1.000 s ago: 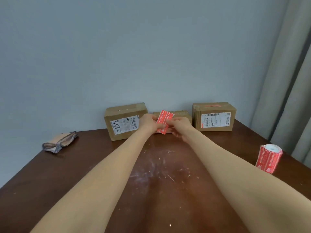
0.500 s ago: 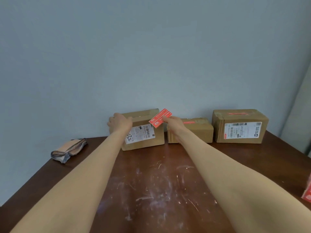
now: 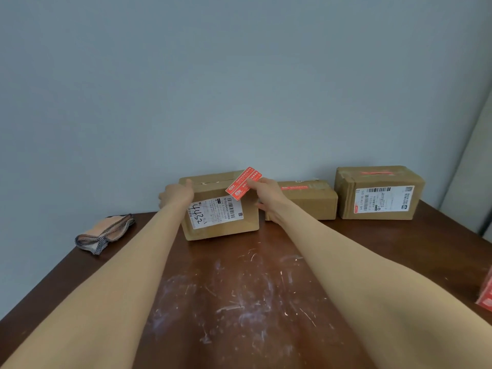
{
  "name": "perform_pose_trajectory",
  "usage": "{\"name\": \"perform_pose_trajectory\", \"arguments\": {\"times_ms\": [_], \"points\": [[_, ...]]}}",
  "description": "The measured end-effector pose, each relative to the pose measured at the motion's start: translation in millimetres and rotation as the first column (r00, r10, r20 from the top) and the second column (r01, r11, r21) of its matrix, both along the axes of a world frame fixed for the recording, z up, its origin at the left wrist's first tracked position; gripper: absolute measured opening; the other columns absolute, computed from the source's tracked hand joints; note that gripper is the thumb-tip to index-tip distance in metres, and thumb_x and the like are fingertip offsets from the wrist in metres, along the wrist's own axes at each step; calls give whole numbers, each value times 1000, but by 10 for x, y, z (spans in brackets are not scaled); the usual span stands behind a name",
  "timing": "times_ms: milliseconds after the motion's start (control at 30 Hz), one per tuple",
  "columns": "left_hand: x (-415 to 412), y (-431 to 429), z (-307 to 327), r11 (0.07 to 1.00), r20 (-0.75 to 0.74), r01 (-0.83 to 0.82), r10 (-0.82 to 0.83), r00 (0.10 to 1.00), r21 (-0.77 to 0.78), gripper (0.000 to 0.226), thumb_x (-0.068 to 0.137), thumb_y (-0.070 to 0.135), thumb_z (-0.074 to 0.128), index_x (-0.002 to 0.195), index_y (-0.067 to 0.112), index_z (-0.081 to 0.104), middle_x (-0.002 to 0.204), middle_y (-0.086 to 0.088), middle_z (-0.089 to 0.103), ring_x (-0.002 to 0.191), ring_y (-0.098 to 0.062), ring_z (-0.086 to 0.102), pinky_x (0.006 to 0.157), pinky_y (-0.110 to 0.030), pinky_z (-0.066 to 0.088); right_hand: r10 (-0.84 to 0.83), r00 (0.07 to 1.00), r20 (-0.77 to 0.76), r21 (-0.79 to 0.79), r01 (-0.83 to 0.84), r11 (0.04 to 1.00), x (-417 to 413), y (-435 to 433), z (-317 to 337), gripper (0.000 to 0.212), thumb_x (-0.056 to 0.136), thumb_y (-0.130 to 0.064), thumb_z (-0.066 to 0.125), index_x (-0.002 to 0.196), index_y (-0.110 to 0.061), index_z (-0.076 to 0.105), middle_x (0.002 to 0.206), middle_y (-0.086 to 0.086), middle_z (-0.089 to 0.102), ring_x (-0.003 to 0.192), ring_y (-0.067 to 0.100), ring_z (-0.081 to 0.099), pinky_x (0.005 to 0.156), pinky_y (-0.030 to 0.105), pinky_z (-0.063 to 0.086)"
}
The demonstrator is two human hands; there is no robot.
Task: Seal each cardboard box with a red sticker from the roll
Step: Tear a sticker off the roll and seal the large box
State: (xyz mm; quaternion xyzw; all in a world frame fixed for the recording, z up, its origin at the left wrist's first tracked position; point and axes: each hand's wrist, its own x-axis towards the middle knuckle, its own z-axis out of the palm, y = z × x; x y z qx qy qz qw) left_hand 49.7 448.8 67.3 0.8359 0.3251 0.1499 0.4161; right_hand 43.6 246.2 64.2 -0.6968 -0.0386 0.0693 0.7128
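Note:
Three cardboard boxes stand along the back of the table. The left box [image 3: 221, 225] has a white label with handwriting and bare tape on top. My left hand [image 3: 177, 194] grips its top left corner. My right hand [image 3: 262, 194] pinches a red sticker [image 3: 242, 183] and holds it tilted over the box's top right corner. The low middle box [image 3: 306, 202] and the right box [image 3: 378, 193] each carry a red sticker on top. The sticker roll [image 3: 486, 296] shows only partly at the right edge.
A folded cloth [image 3: 105, 233] lies at the back left of the dark wooden table [image 3: 239, 302], whose middle is scuffed white. A grey-blue wall rises right behind the boxes. A pale curtain [image 3: 468, 177] hangs at the far right.
My left hand let go of the sticker and took hold of the left box's corner. My right hand carried the sticker to that box. The view swung left, pushing the roll to the edge.

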Motion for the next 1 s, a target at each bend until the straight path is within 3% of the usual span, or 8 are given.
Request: {"name": "perform_pose_trajectory", "arguments": {"times_ms": [100, 233, 400, 533, 633, 700, 900, 1000], "points": [[-135, -21, 50, 1000, -1, 21, -21, 1000, 21, 60, 95, 48, 37, 131, 2, 48, 130, -22, 49, 116, -38, 50, 98, -46, 45, -22, 1000, 5, -25, 22, 999, -149, -107, 44, 10, 99, -21, 51, 104, -16, 57, 105, 0, 60, 102, 15, 52, 91, 34, 41], [-378, -221, 159, 994, -17, 112, -112, 994, 9, 55, 95, 47, 40, 127, 4, 50, 124, -18, 54, 115, -37, 51, 96, -47, 48, -43, 999, -7, -75, 43, 996, -467, -377, 130, 10, 99, -20, 51, 103, -14, 57, 84, -4, 60, 67, 4, 51, 48, 16, 40], [-695, -595, 254, 975, -54, 210, -206, 977, 73, 29, 93, 35, 51, 100, 8, 53, 95, -11, 56, 97, -35, 60, 85, -43, 55, -98, 995, 22, -141, 100, 985, -769, -775, 132, 10, 97, -21, 54, 101, -15, 61, 84, -7, 59, 76, 5, 52, 59, 22, 35], [-848, -780, 257, 955, -77, 280, -273, 959, 95, 21, 85, 32, 54, 87, 10, 56, 96, -11, 64, 90, -32, 63, 79, -40, 56, -112, 994, -3, -134, 110, 985, -991, -1019, 162, 7, 97, -21, 55, 99, -17, 60, 84, -7, 59, 81, 5, 51, 71, 27, 41], [-910, -886, 282, 944, -68, 303, -296, 953, 132, 23, 85, 32, 55, 92, 10, 58, 97, -11, 65, 89, -32, 64, 80, -39, 55, -124, 992, -13, -125, 121, 985, -1067, -1160, 137, 16, 95, -23, 57, 108, -15, 61, 91, -5, 60, 103, 15, 54, 87, 34, 44], [-950, -921, 315, 936, -64, 307, -300, 952, 173, 24, 83, 31, 54, 93, 10, 59, 94, -10, 65, 85, -30, 64, 79, -38, 55, -148, 989, -19, -123, 145, 982, -1113, -1211, 139, 20, 94, -23, 58, 112, -14, 60, 92, -4, 59, 106, 18, 53, 85, 34, 46], [-1109, -907, 429, 924, -58, 316, -310, 949, 216, 19, 77, 31, 58, 79, 11, 60, 81, -9, 70, 69, -29, 70, 81, -41, 58, -221, 974, -52, -86, 216, 973, -1204, -1345, 180, 21, 91, -20, 54, 107, -10, 62, 96, 6, 60, 83, 23, 60, 75, 35, 53], [-1186, -1035, 500, 919, -14, 330, -335, 942, 213, 20, 75, 31, 58, 77, 11, 61, 73, -10, 72, 69, -27, 70, 82, -40, 57, -313, 949, -35, -64, 310, 949, -1268, -1458, 234, 12, 90, -15, 50, 86, -12, 61, 83, 5, 60, 71, 20, 57, 62, 31, 51]]}}
